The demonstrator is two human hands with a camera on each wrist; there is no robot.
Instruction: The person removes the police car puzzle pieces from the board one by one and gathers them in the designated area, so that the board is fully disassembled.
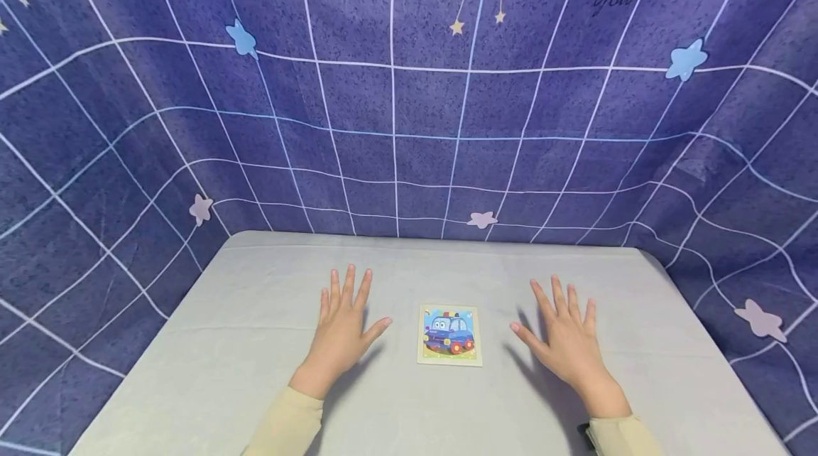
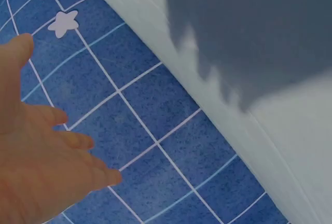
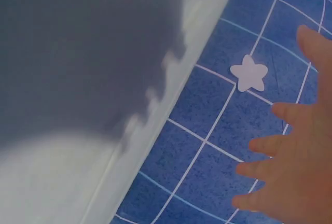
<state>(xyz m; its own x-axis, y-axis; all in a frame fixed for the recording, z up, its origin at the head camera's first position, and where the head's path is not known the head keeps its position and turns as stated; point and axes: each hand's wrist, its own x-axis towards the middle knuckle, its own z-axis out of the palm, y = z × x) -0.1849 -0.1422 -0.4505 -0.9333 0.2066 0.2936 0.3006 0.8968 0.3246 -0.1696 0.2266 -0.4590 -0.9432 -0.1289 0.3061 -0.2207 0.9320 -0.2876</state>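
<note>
A small square picture puzzle (image 1: pixel 449 335) with a pale frame lies flat on the table, showing a blue cartoon car with red wheels. To its left the left hand (image 1: pixel 343 335) is held with fingers spread and straight, palm down, touching nothing that I can see. On the other side of the puzzle the right hand (image 1: pixel 567 342) is spread the same way, its thumb toward the puzzle. Both hands cast shadows on the cloth. Each wrist view shows its own hand, the left hand (image 2: pixel 46 151) and the right hand (image 3: pixel 290 151), with fingers extended and holding nothing.
A light grey cloth covers the table (image 1: pixel 409 413). Behind it and at both sides hangs a dark blue curtain (image 1: pixel 358 101) with a white grid, stars and a cloud. A dark band (image 1: pixel 584 436) shows at the right cuff.
</note>
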